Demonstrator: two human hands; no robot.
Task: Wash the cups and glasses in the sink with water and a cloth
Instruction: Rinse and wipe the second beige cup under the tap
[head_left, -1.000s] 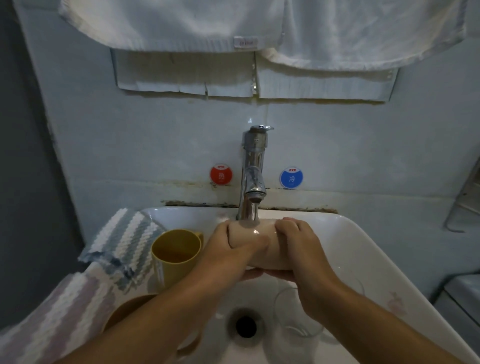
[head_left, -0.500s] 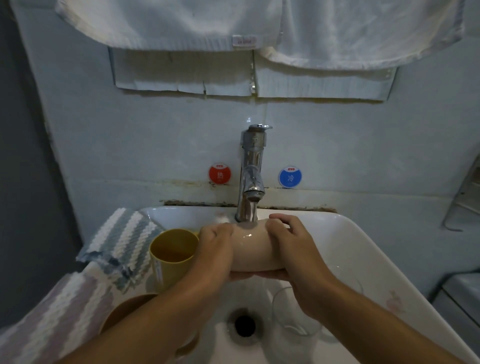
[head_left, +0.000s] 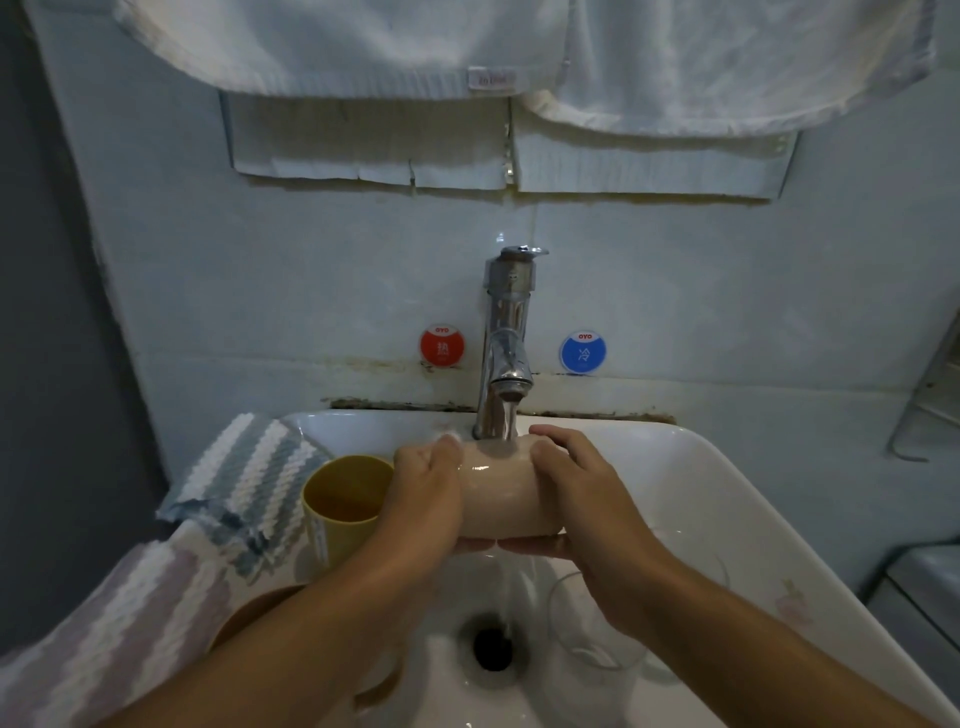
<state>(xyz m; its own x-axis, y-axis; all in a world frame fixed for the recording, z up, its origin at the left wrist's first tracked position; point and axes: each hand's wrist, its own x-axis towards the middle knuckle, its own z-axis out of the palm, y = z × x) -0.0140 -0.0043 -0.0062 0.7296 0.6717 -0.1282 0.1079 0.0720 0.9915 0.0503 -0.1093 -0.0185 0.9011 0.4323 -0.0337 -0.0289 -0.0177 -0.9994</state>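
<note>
Compared with a second earlier: left hand (head_left: 428, 499) slid leftward along the pink cup (head_left: 501, 493), baring more of its wet side under the stream; right hand (head_left: 576, 488) barely shifted. Held sideways beneath the faucet (head_left: 506, 338), at 12 o'clock from the drain (head_left: 491, 649), with water striking the upper wall and running off into the sink (head_left: 727, 499). Gripped at both ends, fingers of each hand curled round the cup, thumbs on top, fingertips meeting underneath.

Likely risks: a slip from wet fingers, dropping the cup onto the clear glass (head_left: 597, 623) standing at 3 o'clock from the drain, directly under the right wrist, with a chip or crack possible. Also splash off the curved wall toward the striped cloth (head_left: 244, 483) draped over the rim at 10 o'clock. Also possible: a forearm knocking the yellow cup (head_left: 345, 506), close beside the left wrist.

Contents: yellow cup upright at 10 o'clock, interior dim, fill level not discernible. Brown cup (head_left: 249, 618) at 8 o'clock, mostly hidden by the left forearm, contents unseen. Clear glass apparently empty, though hard to judge. Pink cup's mouth covered by a hand, inside not visible. Sink basin wet, draining, not pooled.
</note>
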